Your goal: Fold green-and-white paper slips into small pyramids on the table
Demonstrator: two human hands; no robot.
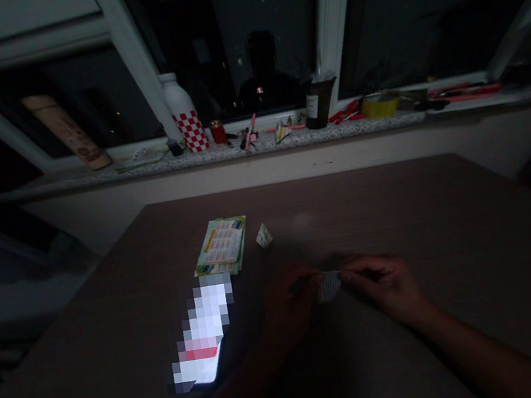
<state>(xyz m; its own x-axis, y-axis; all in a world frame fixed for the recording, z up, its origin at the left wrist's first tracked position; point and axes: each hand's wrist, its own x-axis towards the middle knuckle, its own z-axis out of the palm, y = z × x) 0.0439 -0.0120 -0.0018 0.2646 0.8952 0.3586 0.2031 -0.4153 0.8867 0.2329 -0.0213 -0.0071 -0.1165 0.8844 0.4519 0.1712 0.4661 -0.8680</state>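
Note:
Between my hands is a small piece of printed paper [329,286], pinched at its upper corners and hanging a little above the table. My left hand [293,298] is closed on its left edge, with thumb and finger together. On the other edge, the thumb and finger of my right hand [382,282] press the paper in the same way. Farther back stands a small folded paper piece [264,236] with a pointed top. To its left lies a stack of printed sheets [222,244]. A lit phone [205,331], its screen blurred, rests left of my left hand.
The brown wooden table [370,203] reaches back toward a stone windowsill [239,155]. On the sill stand a checkered white bottle [186,114], a tan flask [68,132], a dark cup [320,103], a yellow container [380,105] and several pens. The room is dim.

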